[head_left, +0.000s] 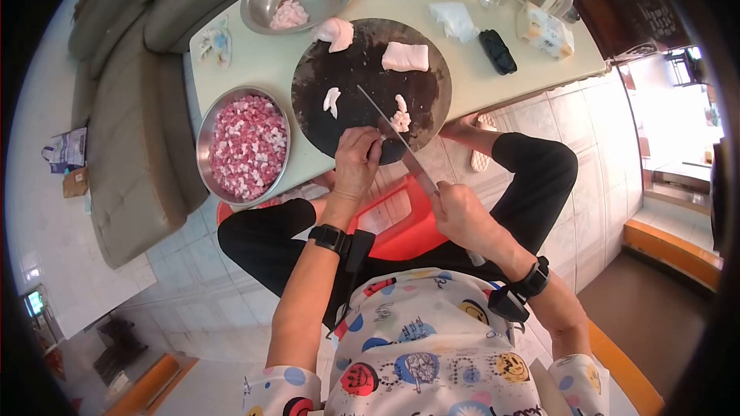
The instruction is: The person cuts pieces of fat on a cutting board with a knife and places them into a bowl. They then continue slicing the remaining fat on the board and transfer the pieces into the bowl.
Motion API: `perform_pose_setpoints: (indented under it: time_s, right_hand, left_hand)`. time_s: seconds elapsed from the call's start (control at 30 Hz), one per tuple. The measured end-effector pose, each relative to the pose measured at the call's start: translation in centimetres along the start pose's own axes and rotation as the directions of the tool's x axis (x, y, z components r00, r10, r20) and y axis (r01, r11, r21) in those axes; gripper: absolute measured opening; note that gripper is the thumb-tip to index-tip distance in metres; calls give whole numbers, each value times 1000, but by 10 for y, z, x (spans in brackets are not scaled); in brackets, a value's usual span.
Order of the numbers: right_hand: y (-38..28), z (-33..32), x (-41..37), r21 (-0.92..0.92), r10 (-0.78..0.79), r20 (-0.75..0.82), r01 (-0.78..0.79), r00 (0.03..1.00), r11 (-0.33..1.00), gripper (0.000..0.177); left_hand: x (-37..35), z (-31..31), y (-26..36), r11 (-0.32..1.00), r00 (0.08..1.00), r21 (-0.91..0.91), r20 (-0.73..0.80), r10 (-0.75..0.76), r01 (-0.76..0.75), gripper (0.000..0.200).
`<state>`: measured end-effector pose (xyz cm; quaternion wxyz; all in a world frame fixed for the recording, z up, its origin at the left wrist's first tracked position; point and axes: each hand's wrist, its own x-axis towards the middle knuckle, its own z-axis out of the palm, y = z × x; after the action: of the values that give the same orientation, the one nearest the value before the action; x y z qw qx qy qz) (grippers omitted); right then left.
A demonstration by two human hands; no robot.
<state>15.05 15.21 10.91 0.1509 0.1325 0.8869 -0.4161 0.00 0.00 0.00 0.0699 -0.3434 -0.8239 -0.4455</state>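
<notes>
My right hand [465,218] is closed around the handle of a long, thin-bladed metal knife [414,163], blade angled over the round dark cutting board [351,77]. My left hand [358,156] is at the board's near edge, fingertips bunched beside the blade; what they pinch cannot be told. Just beyond the blade lie small whitish fat pieces [400,121]. Left of my left hand stands a round steel bowl [203,150] of diced pink-and-white meat [247,146].
</notes>
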Motion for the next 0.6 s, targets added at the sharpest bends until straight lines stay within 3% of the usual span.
perform_pose_setpoints:
  time_s: [0.07,0.17,0.3,0.4,0.47,0.5,0.57,0.6]
  right_hand:
    - [-1,0,-3,127,-23,-3,23,1000,992,11]
    - [10,13,23,155,-63,-34,67,997,986,14]
    - [-2,29,73,155,-136,-131,156,982,976,11]
    - [-7,34,87,30,-179,-197,188,964,982,15]
    - [3,33,69,44,-59,-88,63,994,997,15]
    - [7,32,57,40,-63,-89,67,994,997,15]
    - [14,26,36,-87,-125,-77,119,989,989,13]
    - [15,23,32,-90,-131,-75,124,989,988,13]
  left_hand:
    - [1,-5,5,999,999,-27,22,25,-25,13]
    - [5,-5,2,1000,997,-26,75,19,-17,14]
    - [10,-3,-1,999,996,-16,81,31,-30,14]
    - [11,2,0,999,998,19,32,50,-51,13]
    - [8,10,-1,999,997,47,-82,5,-1,13]
    - [9,11,-1,999,996,47,-87,7,-3,13]
    - [13,10,-4,978,981,111,-103,-163,175,12]
    - [15,10,-5,978,980,112,-109,-164,176,12]
